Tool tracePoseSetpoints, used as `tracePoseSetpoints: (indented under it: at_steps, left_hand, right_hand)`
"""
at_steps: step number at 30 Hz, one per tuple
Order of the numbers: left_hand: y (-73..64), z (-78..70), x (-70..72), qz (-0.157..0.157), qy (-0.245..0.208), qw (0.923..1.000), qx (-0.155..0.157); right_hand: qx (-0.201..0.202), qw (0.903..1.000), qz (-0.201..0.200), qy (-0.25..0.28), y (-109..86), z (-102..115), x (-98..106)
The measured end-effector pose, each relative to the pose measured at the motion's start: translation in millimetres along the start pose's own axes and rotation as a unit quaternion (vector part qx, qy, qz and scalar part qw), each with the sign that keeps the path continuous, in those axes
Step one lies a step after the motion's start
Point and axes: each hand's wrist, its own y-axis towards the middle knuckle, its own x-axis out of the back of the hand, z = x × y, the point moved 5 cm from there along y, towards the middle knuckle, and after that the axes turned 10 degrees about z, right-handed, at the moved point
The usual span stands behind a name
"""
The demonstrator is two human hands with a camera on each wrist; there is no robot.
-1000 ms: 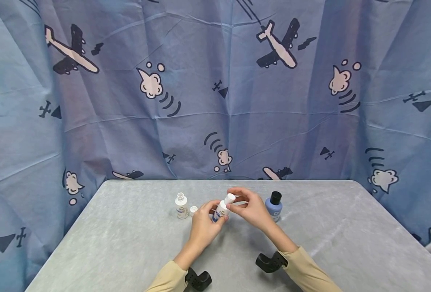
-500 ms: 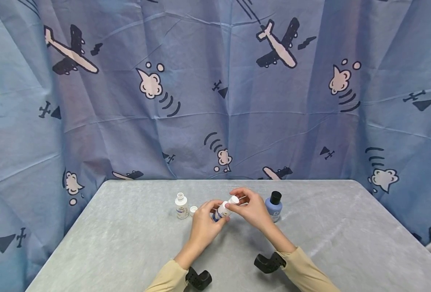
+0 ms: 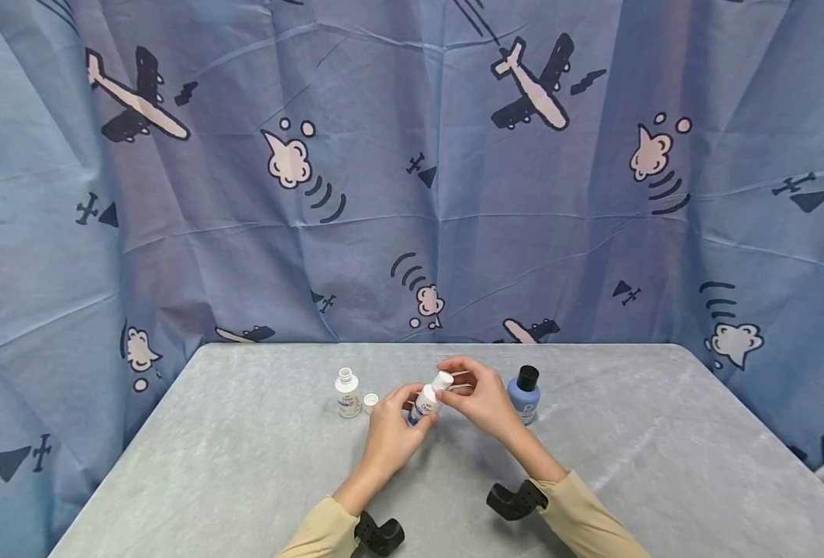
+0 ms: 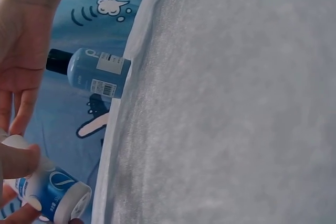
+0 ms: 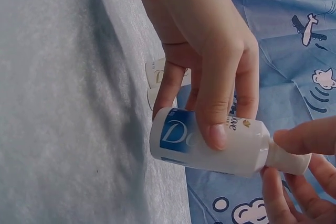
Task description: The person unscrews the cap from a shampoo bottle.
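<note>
My left hand (image 3: 393,434) grips a small white-and-blue Dove bottle (image 5: 210,140) round its body, tilted with its top toward the right and raised over the table. At its top, my right hand (image 3: 480,399) pinches the white cap (image 3: 443,380) between thumb and fingers. The right wrist view shows the cap (image 5: 289,160) on the bottle's neck. Left of my hands a second white bottle (image 3: 348,395) stands upright with its neck uncapped. A loose white cap (image 3: 370,401) lies beside it, close to my left hand.
A blue bottle (image 3: 524,399) with a black cap stands upright just right of my right hand. The grey cloth-covered table (image 3: 244,465) reaches back to a blue curtain (image 3: 370,155) with airplane prints.
The cap and my right fingers swung rightward with the bottle's tilt, then came partly back up. My left hand has kept its hold in nearly the same place.
</note>
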Motion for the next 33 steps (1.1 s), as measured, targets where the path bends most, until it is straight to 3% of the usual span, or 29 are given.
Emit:
tracePoseSetpoints:
  at_steps: [13, 23, 33]
  left_hand:
    - [0.6, 0.7, -2.0, 0.009, -0.01, 0.9999, 0.003]
    - [2.8, 5.8, -2.9, 0.005, -0.002, 1.0, 0.007]
    - [6.6, 12.0, -5.3, 0.002, -0.008, 0.9999, 0.015]
  right_hand:
    - [0.008, 0.9998, 0.012, 0.014, 1.1, 0.3, 1.2]
    - [0.043, 0.9959, -0.025, -0.075, 0.0, 1.8, 6.1]
    - [0.037, 0.9963, -0.031, -0.071, 0.8, -1.5, 7.7]
